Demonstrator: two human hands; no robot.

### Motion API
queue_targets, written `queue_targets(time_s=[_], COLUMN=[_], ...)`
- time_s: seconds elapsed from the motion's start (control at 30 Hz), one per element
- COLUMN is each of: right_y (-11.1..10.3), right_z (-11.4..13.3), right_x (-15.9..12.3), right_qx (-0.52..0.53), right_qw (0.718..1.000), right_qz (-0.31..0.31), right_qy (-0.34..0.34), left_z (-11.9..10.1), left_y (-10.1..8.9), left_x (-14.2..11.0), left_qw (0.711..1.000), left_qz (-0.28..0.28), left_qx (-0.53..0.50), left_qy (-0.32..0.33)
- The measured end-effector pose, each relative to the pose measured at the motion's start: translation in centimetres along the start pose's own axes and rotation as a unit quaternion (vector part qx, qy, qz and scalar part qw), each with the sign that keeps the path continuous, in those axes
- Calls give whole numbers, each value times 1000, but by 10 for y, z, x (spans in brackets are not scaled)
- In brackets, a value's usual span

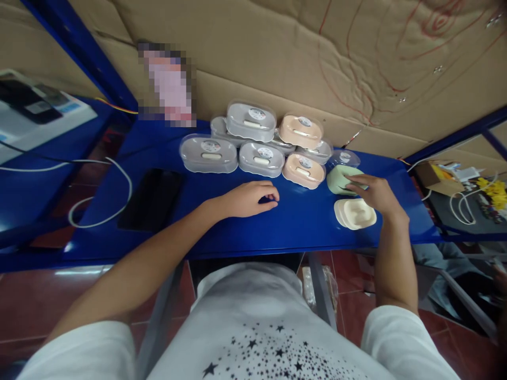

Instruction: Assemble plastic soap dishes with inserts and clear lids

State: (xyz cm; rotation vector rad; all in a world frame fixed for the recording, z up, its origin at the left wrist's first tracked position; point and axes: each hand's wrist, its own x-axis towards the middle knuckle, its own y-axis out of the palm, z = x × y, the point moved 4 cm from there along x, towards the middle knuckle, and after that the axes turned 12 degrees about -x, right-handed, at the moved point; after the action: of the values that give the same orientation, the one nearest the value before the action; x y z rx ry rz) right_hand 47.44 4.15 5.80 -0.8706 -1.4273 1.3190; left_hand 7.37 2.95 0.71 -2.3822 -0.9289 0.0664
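My right hand is at the light green box, with its thumb and forefinger on the box's near right side. Just in front of that box lies a stack of cream-coloured moulded plastic pieces, beneath my right hand. My left hand rests over the middle of the blue table, its fingers loosely curled and nothing visible in them. Beyond it stand several lidded oval boxes with clear covers, among them a grey box and a peach box. A clear lid sits behind the green box.
The blue table ends at a cardboard wall. A black phone-like slab lies at the left beside a white cable. On the right, a side surface carries an open carton and yellow flowers. Another person's legs show at lower right.
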Motion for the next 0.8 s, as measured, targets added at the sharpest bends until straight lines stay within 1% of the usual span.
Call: queue_targets(time_s=[0.1,0.2,0.27,0.33,0.37,0.43,0.5,0.53,0.6,0.67,0.7,0.73,0.77,0.8], right_y=[0,1,0,-7,-12,-20,-21,-17,-2,15,22,28,33,35], right_z=[10,14,14,17,23,45,84,107,155,197,211,219,221,217], right_x=[-6,-10,-13,-21,-27,-42,-58,-64,-72,-74,-74,-73,-73,-75], right_qx=[-1,-2,-26,-66,-88,-119,-134,-135,-121,-88,-69,-51,-35,-23], right_qw=[999,999,998,992,987,976,971,972,973,969,967,966,967,969], right_qz=[-42,-51,-65,-102,-129,-178,-195,-191,-176,-176,-175,-168,-159,-152], right_qy=[8,1,10,29,36,31,-3,-29,-90,-150,-174,-191,-198,-191], left_z=[6,6,4,1,-1,-6,-13,-16,-23,-25,-25,-24,-22,-20], left_y=[-5,-5,-3,-2,-1,-1,0,1,5,10,13,16,18,20], left_x=[1,0,-1,-1,-2,-3,-5,-5,-6,-7,-7,-7,-7,-7], left_qw=[1000,1000,1000,999,999,1000,1000,1000,999,997,996,994,992,990], left_qz=[-18,-17,-12,-8,-7,-8,-9,-9,-4,8,15,23,29,34], left_qx=[-4,9,23,33,33,25,8,1,5,34,56,79,102,123], left_qy=[-1,-1,-1,-4,-9,-16,-10,1,36,64,70,72,69,66])
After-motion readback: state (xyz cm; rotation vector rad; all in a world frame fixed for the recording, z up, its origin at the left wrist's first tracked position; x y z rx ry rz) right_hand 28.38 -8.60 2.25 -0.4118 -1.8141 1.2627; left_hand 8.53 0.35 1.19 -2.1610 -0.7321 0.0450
